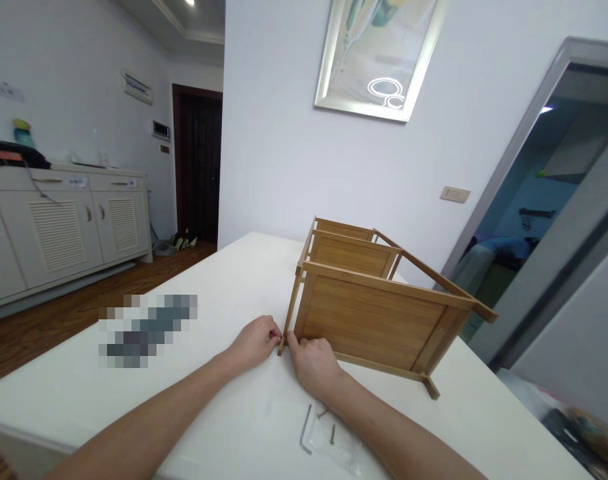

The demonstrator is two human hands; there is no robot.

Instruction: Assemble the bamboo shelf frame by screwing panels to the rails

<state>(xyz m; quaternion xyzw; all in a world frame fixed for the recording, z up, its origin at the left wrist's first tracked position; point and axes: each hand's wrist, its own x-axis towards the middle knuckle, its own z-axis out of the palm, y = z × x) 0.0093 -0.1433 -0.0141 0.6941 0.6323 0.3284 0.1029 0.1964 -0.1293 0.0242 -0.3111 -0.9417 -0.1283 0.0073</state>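
Observation:
A wooden shelf rack (pixel 374 317) with several slatless panels lies on its side on the white table (pixel 224 280). My left hand (pixel 259 340) is closed in a pinch at the outer side of the rack's near left leg (pixel 290 310); whatever its fingertips hold is too small to make out. On the inner side of that leg, my right hand (pixel 314 363) grips the rack's lower corner with curled fingers. Below my right wrist lie an L-shaped hex key (pixel 304 437), a screw (pixel 333 435) and a clear plastic bag (pixel 347 453). A second screw shows partly beside my forearm.
A pixelated dark object (pixel 151 330) lies on the table's left part. Behind the table stands a white wall with a framed picture (pixel 379 60). A white cabinet (pixel 59 227) is at the far left, and a doorway opens at right. Bags (pixel 574 427) sit beyond the table's right edge.

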